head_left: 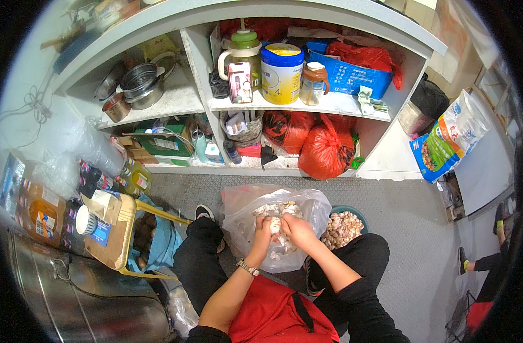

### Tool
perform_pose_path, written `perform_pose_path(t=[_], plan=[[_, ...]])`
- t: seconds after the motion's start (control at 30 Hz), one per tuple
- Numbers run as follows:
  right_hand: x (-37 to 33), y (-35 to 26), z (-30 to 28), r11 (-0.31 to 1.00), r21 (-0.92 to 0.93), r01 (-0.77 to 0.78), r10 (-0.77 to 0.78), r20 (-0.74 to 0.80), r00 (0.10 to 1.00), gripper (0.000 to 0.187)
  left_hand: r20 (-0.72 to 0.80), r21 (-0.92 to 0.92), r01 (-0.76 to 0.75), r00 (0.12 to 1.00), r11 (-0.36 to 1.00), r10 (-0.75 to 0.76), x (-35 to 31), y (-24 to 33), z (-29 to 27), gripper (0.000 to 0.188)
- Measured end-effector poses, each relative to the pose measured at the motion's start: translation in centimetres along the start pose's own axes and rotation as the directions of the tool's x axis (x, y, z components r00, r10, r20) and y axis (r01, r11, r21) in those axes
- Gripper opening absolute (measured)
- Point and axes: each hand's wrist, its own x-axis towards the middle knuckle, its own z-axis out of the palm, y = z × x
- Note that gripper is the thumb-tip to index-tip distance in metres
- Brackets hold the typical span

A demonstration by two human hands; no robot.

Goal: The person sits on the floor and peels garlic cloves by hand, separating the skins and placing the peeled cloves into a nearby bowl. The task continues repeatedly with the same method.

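Between my knees, a head of garlic [275, 225] is gripped by both hands at once. My left hand [264, 233] closes on its left side, and my right hand [296, 230] presses against its right side with bent fingers. Below them, on the floor, lies a clear plastic bag [238, 212], spread wide, with garlic heads and loose white skins [284, 208] inside. A green basin [361, 216] stands to the right of the bag, partly behind my right knee. Separated garlic cloves [342, 227] fill it.
A shelf unit [193, 63] with pots, jars and red bags [328, 146] stands ahead. To my left are a stool [121, 228] bearing a paper cup [86, 222], drink bottles [42, 203] and a metal cabinet [96, 297]. A colourful sack [450, 137] leans at the right. Another person's leg [484, 264] shows far right.
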Motion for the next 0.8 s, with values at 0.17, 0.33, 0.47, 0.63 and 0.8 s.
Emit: perform_pose_path(t=[0.17,0.33,0.47,0.63,0.8], plan=[[0.2,1.4,0.6,0.992,-0.081,-0.095,0.097,0.023,0.995,0.019,0.110,-0.152,0.017,0.994,0.988,0.000,-0.4,1.4,0.0,0.030],[0.0,1.2,0.2,0.976,0.204,-0.081,0.101,-0.087,0.991,0.028,0.080,0.056,0.023,0.996,0.998,-0.027,-0.9,1.7,0.6,0.032],[0.2,0.1,-0.5,0.973,0.182,-0.145,0.115,0.167,0.979,0.040,0.083,0.144,0.048,0.995,0.988,-0.060,-0.7,1.3,0.4,0.035],[0.0,-0.6,-0.6,0.959,0.255,-0.125,0.087,0.155,0.984,0.042,0.065,0.088,0.026,0.997,0.996,-0.032,-0.7,0.4,0.1,0.038],[-0.1,-0.5,0.2,0.935,0.343,-0.085,0.081,0.026,0.996,0.029,0.030,-0.002,0.054,0.998,0.999,-0.054,-0.4,0.9,0.2,0.039]])
